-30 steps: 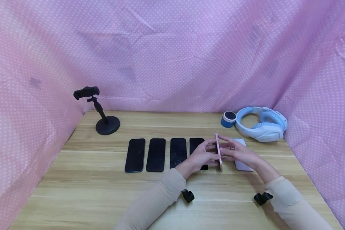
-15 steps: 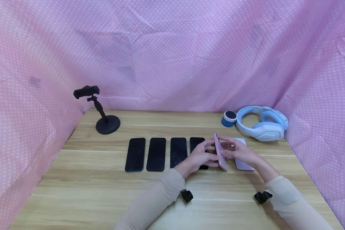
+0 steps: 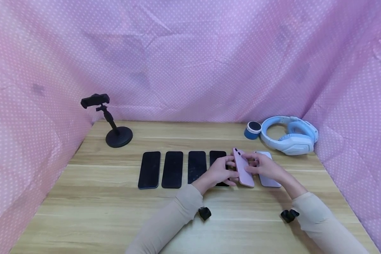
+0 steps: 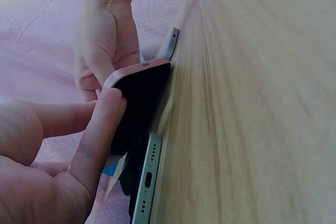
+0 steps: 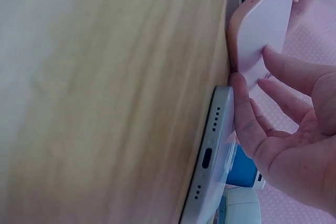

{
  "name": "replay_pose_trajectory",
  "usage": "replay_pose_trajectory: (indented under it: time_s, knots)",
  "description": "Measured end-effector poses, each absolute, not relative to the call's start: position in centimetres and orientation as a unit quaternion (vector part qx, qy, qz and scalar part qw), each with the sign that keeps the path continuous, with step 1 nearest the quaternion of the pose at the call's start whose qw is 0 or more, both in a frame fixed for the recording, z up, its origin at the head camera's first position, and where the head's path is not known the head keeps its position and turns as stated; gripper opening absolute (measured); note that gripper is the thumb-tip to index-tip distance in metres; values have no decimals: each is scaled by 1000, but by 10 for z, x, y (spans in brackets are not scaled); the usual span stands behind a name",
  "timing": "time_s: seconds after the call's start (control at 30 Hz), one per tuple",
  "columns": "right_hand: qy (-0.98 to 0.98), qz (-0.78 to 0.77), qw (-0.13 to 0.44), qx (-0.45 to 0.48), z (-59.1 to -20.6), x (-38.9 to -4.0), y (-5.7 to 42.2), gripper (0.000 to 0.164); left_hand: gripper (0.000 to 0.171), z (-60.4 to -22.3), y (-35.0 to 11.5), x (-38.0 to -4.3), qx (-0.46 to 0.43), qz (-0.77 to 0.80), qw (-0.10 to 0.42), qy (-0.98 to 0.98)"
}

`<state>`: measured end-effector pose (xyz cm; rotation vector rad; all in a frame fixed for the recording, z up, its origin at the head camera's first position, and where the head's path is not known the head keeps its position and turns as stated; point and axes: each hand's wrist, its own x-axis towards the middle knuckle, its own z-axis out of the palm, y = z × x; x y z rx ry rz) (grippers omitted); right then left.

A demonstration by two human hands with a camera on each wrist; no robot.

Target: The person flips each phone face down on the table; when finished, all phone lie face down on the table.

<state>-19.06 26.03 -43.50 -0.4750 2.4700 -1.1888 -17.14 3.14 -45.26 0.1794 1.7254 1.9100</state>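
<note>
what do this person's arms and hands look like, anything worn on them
Both arms wear plain long beige sleeves: the left sleeve and the right sleeve. A small black device sits at each cuff, left device and right device, with no cable visible. The left hand and right hand are bare; no gloves.

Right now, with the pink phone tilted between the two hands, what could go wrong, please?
The pink phone could slip and drop screen-side down, since it is tilted between the left hand and right hand. Its raised side might then knock the green-edged phone lying close by. Also, the right hand may nudge the pale phone just beside it.
</note>
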Motion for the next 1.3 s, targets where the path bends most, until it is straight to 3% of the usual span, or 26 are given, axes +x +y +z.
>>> replay_pose_trajectory:
  time_s: [0.33,0.67,0.97,1.3]
  knots:
    - [890,-381,173,-183,-433,-189,259,50,69,-458,32,-169,70,689,271,669]
    - [894,-365,164,-200,-431,-188,259,48,60,-455,32,-163,72,653,257,709]
    - [908,-331,143,-212,-434,-189,258,57,65,-446,32,-160,91,602,249,754]
    - [920,-301,124,-219,-436,-189,258,55,65,-447,30,-159,93,608,252,747]
